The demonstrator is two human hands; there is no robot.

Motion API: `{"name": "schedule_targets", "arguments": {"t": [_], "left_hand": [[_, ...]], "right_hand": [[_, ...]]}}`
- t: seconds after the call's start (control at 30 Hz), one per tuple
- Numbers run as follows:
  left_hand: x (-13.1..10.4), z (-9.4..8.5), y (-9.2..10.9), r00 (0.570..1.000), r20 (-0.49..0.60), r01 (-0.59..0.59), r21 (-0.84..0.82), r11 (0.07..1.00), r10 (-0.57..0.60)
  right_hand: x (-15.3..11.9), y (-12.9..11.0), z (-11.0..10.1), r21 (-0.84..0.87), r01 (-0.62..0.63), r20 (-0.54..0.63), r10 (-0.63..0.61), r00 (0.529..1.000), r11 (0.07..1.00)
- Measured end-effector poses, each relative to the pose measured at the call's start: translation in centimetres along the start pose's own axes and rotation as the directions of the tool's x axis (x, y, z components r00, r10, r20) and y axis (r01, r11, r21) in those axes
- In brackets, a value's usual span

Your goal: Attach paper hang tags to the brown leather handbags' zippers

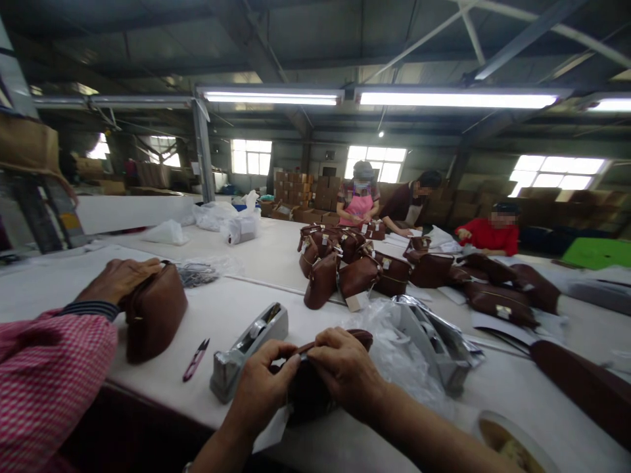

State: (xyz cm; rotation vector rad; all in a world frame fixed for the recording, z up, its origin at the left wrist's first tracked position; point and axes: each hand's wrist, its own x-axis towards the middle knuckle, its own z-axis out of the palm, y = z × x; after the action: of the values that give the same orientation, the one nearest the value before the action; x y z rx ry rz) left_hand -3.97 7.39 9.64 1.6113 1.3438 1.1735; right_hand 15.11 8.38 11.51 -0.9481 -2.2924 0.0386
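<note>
- The brown bag [309, 393] was at the near edge of the white table [276, 259].
- The left hand [266, 381] pinched its top rim, thumb against fingers; the right hand [345, 368] arched over, pinching just beside.
- A grey dispenser [250, 348] stood close left, a second dispenser [441, 355] right, past crumpled plastic [382, 332].
- At left, I saw a co-worker's hand [116, 279] on another bag [160, 315].

At the table [273, 253], a held bag [310, 394] is flanked by a tape dispenser [234, 364] on the left and a second dispenser [436, 345] on the right. Scissors [196, 361] are laid between the left dispenser and another bag [160, 315]; behind, more bags [359, 272] are clustered.
</note>
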Motion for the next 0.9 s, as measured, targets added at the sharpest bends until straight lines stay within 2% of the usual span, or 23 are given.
{"name": "schedule_targets", "arguments": {"t": [0.07, 0.23, 0.4, 0.53, 0.63, 0.73, 0.8, 0.9], "left_hand": [[0.2, 0.1, 0.0, 0.999, -0.005, -0.034, 0.001, 0.999, 0.034], [0.0, 0.7, -1.3, 0.970, -0.078, -0.230, 0.012, 0.973, 0.230], [-0.1, 0.9, -1.9, 0.960, -0.099, -0.260, 0.016, 0.965, 0.260], [0.0, 0.8, -1.8, 0.961, -0.083, -0.261, 0.058, 0.964, 0.265], [0.1, 0.9, -1.8, 0.958, -0.069, -0.271, 0.102, 0.957, 0.278], [-0.1, 1.1, -1.7, 0.943, -0.091, -0.302, 0.170, 0.938, 0.320], [-0.2, 1.3, -1.5, 0.922, -0.112, -0.339, 0.226, 0.913, 0.370], [-0.4, 1.6, -1.3, 0.884, -0.125, -0.398, 0.305, 0.866, 0.450]], "right_hand": [[0.1, 0.1, 0.3, 0.017, -0.019, -0.019, 0.020, 1.000, 1.000], [-0.1, 0.2, 0.9, 0.027, -0.030, -0.078, 0.032, 0.996, 0.999], [0.0, 0.4, 0.8, -0.010, -0.075, -0.163, 0.072, 0.984, 0.997], [0.7, 0.8, 0.2, 0.005, -0.109, -0.041, 0.109, 0.993, 0.994], [1.1, 0.7, -0.1, -0.006, -0.073, 0.012, 0.073, 0.997, 0.997], [1.0, 0.5, 0.1, -0.039, -0.052, -0.029, 0.051, 0.998, 0.998], [0.7, 0.4, 0.4, -0.079, -0.017, -0.050, 0.014, 0.999, 0.997], [0.3, 0.5, 0.7, -0.157, 0.101, -0.027, -0.106, 0.994, 0.982]]}}
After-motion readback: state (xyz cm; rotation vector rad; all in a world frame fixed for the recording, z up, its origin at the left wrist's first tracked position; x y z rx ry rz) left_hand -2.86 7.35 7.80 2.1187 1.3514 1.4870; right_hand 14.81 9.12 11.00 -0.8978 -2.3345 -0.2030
